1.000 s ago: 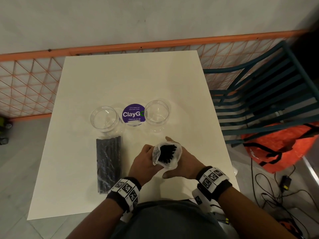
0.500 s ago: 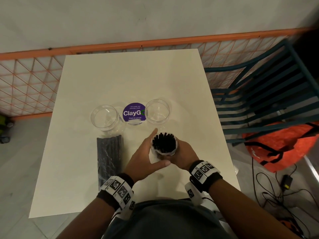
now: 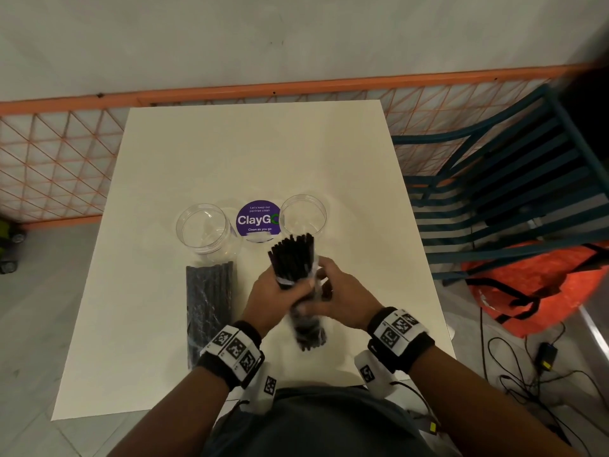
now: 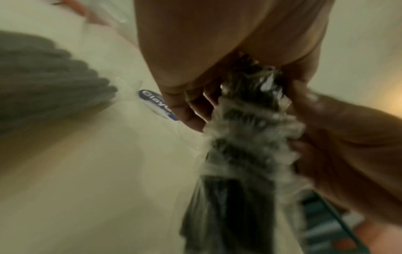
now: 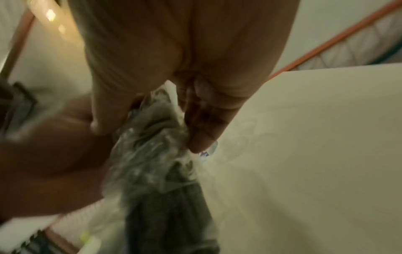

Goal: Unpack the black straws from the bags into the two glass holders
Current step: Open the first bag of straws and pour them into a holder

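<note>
My left hand (image 3: 273, 293) and right hand (image 3: 336, 298) both curl round a clear crinkled plastic bag (image 3: 308, 324) of thin black straws (image 3: 293, 255), held over the white square table (image 3: 250, 153). The straw tips stick out of the bag's open end, toward the right clear glass holder (image 3: 303, 214). The left clear glass holder (image 3: 202, 229) stands beside a round purple sticker (image 3: 258, 219). A second flat bag of black straws (image 3: 209, 301) lies left of my hands.

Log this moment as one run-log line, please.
left hand: grips straws | right hand: grips bag | straws half out | jars empty
</note>
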Action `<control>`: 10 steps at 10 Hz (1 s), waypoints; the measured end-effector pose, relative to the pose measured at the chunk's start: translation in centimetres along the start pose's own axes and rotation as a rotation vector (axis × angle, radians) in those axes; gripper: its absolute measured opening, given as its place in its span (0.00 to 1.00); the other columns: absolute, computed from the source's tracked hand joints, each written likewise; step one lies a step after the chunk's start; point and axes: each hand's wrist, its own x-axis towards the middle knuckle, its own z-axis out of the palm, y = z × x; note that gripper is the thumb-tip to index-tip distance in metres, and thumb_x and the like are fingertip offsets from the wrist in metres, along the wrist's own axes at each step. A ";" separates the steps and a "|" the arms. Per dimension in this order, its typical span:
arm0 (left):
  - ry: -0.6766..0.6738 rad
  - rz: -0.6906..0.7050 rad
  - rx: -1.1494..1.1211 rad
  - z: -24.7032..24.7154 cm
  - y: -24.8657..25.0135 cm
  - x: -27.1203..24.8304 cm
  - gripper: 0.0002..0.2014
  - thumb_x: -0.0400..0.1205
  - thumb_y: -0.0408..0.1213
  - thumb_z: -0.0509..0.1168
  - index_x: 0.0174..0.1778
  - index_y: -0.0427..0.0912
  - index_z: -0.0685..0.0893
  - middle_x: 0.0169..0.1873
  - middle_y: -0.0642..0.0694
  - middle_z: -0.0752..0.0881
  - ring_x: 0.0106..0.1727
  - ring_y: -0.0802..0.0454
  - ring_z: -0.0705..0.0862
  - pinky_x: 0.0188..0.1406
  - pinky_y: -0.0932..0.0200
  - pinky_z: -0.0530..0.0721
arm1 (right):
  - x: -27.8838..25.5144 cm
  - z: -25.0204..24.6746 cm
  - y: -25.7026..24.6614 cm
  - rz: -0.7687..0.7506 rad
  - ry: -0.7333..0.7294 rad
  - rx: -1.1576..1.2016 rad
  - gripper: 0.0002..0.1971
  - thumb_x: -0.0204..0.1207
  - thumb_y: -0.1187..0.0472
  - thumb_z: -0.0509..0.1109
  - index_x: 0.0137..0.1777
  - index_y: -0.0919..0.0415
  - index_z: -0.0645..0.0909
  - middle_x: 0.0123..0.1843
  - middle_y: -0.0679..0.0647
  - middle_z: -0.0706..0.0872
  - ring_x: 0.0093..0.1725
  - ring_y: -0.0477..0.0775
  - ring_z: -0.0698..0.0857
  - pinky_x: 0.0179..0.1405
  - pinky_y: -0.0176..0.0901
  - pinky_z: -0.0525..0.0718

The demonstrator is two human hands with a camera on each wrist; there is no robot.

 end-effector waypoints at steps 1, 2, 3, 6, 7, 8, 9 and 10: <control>-0.021 -0.094 -0.281 -1.8 0.3 0.8 0.25 0.76 0.44 0.74 0.68 0.46 0.79 0.60 0.42 0.89 0.60 0.44 0.88 0.62 0.39 0.86 | -0.9 -1.3 0.0 -0.085 0.017 0.000 0.29 0.79 0.54 0.64 0.79 0.43 0.61 0.64 0.51 0.87 0.49 0.49 0.89 0.57 0.52 0.85; -0.045 -0.185 -0.430 -2.4 0.6 1.3 0.24 0.80 0.43 0.71 0.72 0.43 0.77 0.64 0.36 0.87 0.64 0.35 0.87 0.64 0.35 0.84 | -1.3 -1.9 0.0 -0.278 0.107 -0.510 0.38 0.76 0.62 0.65 0.84 0.43 0.53 0.78 0.50 0.74 0.61 0.53 0.83 0.57 0.54 0.85; -0.138 -0.253 -0.540 -2.6 2.0 1.0 0.21 0.86 0.44 0.65 0.70 0.35 0.80 0.62 0.29 0.87 0.62 0.33 0.87 0.61 0.39 0.86 | -0.8 -1.4 -0.4 -0.580 0.255 -0.926 0.42 0.73 0.47 0.73 0.84 0.48 0.56 0.83 0.56 0.68 0.73 0.62 0.75 0.69 0.59 0.77; 0.060 -0.142 0.271 5.9 5.1 -0.8 0.30 0.84 0.14 0.58 0.77 0.49 0.74 0.55 0.28 0.88 0.62 0.40 0.88 0.59 0.40 0.88 | 0.3 -0.1 -4.1 -1.132 0.108 -0.803 0.19 0.78 0.50 0.71 0.67 0.54 0.85 0.73 0.57 0.82 0.75 0.63 0.77 0.76 0.64 0.70; 0.226 -0.420 0.268 3.2 4.1 -0.9 0.16 0.88 0.25 0.58 0.62 0.47 0.86 0.57 0.37 0.91 0.58 0.40 0.89 0.54 0.40 0.89 | 0.7 0.0 -4.3 -1.054 0.141 -0.616 0.21 0.73 0.50 0.75 0.63 0.59 0.86 0.67 0.57 0.87 0.68 0.61 0.83 0.73 0.60 0.74; -0.028 -0.319 -0.132 -1.6 4.8 -2.1 0.12 0.87 0.32 0.55 0.50 0.52 0.81 0.58 0.36 0.89 0.58 0.41 0.87 0.63 0.40 0.83 | 0.4 -0.1 -5.7 -0.737 0.293 -0.184 0.23 0.65 0.47 0.76 0.59 0.56 0.86 0.56 0.53 0.90 0.57 0.51 0.86 0.59 0.51 0.81; -0.236 -0.250 -0.288 -1.8 5.5 -1.5 0.14 0.88 0.41 0.54 0.54 0.42 0.85 0.49 0.36 0.92 0.45 0.44 0.91 0.45 0.48 0.83 | 0.9 -1.0 -7.9 -0.364 0.427 0.224 0.18 0.55 0.49 0.79 0.47 0.50 0.86 0.41 0.45 0.91 0.43 0.46 0.89 0.44 0.44 0.87; -0.221 -0.184 -0.257 -2.1 6.3 -0.7 0.29 0.87 0.61 0.48 0.77 0.46 0.71 0.47 0.38 0.94 0.38 0.47 0.88 0.33 0.56 0.78 | 2.6 -2.7 -9.9 -0.296 0.565 0.432 0.12 0.61 0.62 0.82 0.40 0.49 0.83 0.39 0.47 0.91 0.40 0.45 0.90 0.42 0.40 0.88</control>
